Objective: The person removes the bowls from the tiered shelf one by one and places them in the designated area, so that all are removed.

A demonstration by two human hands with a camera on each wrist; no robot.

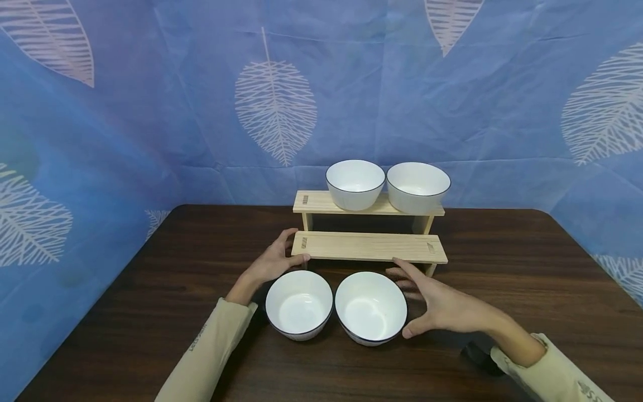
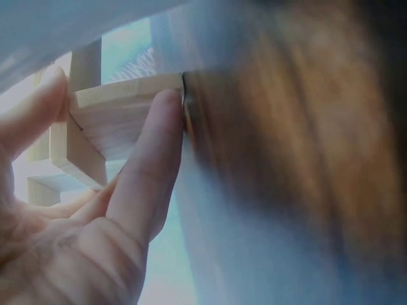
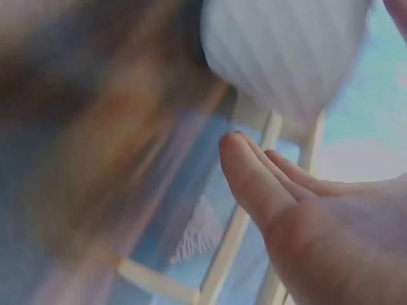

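My left hand point(image 1: 271, 261) grips the left end of a low wooden shelf point(image 1: 372, 247), thumb at its front edge and fingers along its side. The left wrist view shows the shelf's end and leg point(image 2: 117, 130) between thumb and fingers. In front of the shelf, two white bowls with dark rims stand side by side: a left bowl point(image 1: 299, 304) and a right bowl point(image 1: 371, 308). My right hand point(image 1: 442, 301) is spread beside the right bowl, thumb near its rim and fingertips by the shelf's front edge. In the right wrist view, a bowl's ribbed wall point(image 3: 280, 51) shows above the fingers.
A taller wooden shelf point(image 1: 313, 202) stands behind the low one and bears two more white bowls, one on the left point(image 1: 355, 184) and one on the right point(image 1: 418, 187). A blue leaf-patterned cloth point(image 1: 191, 111) hangs behind the dark wooden table point(image 1: 502, 257).
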